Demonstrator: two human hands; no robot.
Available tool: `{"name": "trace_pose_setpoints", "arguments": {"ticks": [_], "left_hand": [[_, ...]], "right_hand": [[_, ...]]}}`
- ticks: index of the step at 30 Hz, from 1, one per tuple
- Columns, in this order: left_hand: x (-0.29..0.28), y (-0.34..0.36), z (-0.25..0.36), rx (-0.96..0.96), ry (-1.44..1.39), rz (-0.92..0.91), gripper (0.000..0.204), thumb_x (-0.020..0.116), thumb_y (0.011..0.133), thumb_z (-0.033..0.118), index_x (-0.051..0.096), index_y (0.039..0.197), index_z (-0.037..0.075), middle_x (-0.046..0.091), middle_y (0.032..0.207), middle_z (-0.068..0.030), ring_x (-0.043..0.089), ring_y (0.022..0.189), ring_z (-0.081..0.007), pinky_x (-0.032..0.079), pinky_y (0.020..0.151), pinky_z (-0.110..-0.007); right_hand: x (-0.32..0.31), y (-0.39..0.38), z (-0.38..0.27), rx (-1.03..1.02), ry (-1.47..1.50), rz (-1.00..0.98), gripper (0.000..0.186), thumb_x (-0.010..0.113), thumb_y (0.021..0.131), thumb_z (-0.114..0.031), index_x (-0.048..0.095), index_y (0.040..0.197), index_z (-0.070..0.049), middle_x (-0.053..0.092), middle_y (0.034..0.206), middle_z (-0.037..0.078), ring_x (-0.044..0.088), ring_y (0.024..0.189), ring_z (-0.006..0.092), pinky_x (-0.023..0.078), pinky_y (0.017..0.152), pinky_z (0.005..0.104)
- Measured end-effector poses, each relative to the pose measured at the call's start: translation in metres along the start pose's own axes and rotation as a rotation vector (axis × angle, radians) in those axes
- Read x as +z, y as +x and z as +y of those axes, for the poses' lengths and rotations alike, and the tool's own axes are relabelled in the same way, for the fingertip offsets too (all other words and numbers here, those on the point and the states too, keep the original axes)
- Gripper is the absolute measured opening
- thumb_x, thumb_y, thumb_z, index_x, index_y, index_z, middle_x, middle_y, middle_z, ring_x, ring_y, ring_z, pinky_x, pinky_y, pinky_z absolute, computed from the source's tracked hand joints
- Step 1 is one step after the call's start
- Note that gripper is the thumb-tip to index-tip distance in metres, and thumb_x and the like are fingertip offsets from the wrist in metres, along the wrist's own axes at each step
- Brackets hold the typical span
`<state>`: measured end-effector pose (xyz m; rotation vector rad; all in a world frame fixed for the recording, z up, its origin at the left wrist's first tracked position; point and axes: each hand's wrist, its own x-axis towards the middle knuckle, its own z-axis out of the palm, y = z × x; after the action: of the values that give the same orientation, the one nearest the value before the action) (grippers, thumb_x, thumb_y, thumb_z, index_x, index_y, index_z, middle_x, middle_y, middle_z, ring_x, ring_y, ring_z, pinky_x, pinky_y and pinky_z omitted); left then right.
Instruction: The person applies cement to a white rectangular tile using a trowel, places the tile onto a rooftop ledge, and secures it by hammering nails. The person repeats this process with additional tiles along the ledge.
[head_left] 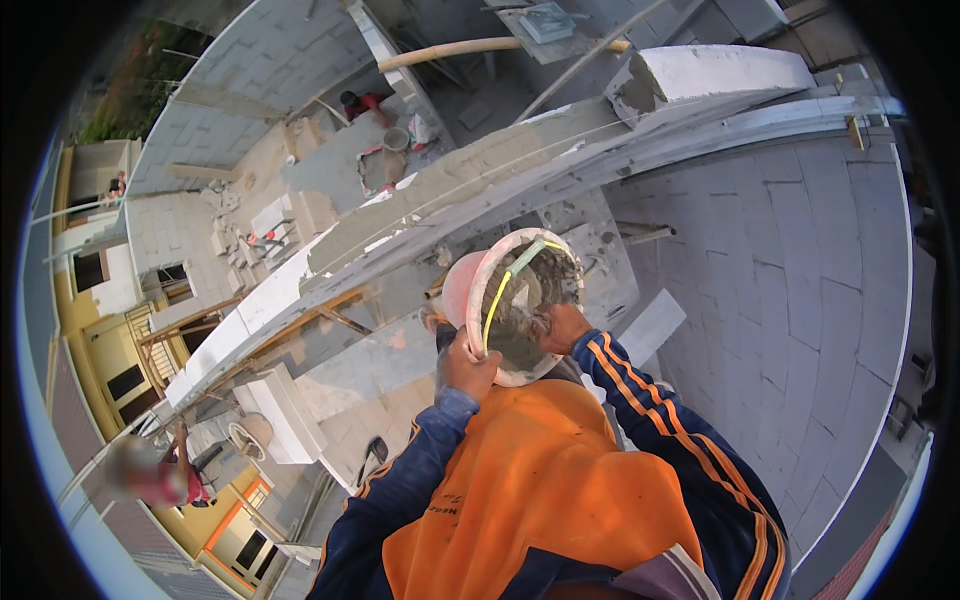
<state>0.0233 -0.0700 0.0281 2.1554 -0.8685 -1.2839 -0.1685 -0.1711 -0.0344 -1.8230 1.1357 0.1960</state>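
The wall's left stretch (270, 300) is looking bare, its middle carrying mortar (470, 182). Your left hand (468, 369) is gripping the near bucket (461, 286); your right hand (562, 328), grip hidden, is resting inside. Far right, a block (730, 72) is already sitting.

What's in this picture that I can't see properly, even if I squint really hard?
All in the head view:
- Whether the right hand holds a tool: its fingertips are hidden by the hand and the mortar.
- The bottom of the bucket: covered by mortar.
- The head of the person at lower left: blurred.
- What the far person in red is doing: too small.
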Motion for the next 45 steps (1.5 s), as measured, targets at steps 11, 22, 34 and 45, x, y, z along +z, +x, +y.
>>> {"name": "trace_pose_setpoints", "arguments": {"ticks": [11, 22, 34, 45], "left_hand": [[-0.007, 0.024, -0.021, 0.029, -0.516, -0.074, 0.034, 0.065, 0.075, 0.0, 0.058, 0.107, -0.003, 0.066, 0.094, -0.0078, 0.064, 0.083, -0.0147, 0.052, 0.074, -0.03], [-0.023, 0.019, 0.01, 0.096, -0.462, -0.156, 0.035, 0.062, 0.076, -0.001, 0.059, 0.11, -0.005, 0.064, 0.094, -0.0063, 0.06, 0.079, -0.0125, 0.05, 0.071, -0.027], [-0.029, 0.029, 0.012, 0.171, -0.353, -0.164, 0.037, 0.059, 0.075, -0.006, 0.059, 0.113, -0.003, 0.065, 0.101, -0.0061, 0.062, 0.088, -0.0131, 0.05, 0.079, -0.028], [-0.033, 0.023, -0.029, -0.31, -0.759, 0.015, 0.046, 0.061, 0.085, -0.001, 0.05, 0.129, 0.01, 0.063, 0.103, -0.0073, 0.067, 0.086, -0.0219, 0.062, 0.07, -0.04]], "right_hand": [[-0.026, 0.003, -0.009, 0.105, -0.19, -0.083, 0.029, 0.062, 0.084, -0.026, 0.073, 0.086, 0.001, 0.069, 0.083, 0.025, 0.069, 0.083, 0.0428, 0.056, 0.079, 0.0488], [-0.015, -0.003, -0.019, -0.14, -0.048, -0.069, 0.022, 0.064, 0.08, -0.023, 0.071, 0.08, -0.002, 0.069, 0.079, 0.023, 0.068, 0.079, 0.042, 0.056, 0.076, 0.0493], [0.008, -0.002, 0.0, -0.012, 0.218, -0.057, 0.039, 0.064, 0.09, -0.032, 0.07, 0.108, 0.002, 0.072, 0.081, 0.019, 0.068, 0.069, 0.0362, 0.054, 0.064, 0.0438], [-0.114, -0.072, 0.081, 0.033, 0.425, 0.188, 0.04, 0.067, 0.092, -0.038, 0.067, 0.099, 0.001, 0.068, 0.076, 0.007, 0.059, 0.058, 0.0167, 0.05, 0.059, 0.0331]]}}
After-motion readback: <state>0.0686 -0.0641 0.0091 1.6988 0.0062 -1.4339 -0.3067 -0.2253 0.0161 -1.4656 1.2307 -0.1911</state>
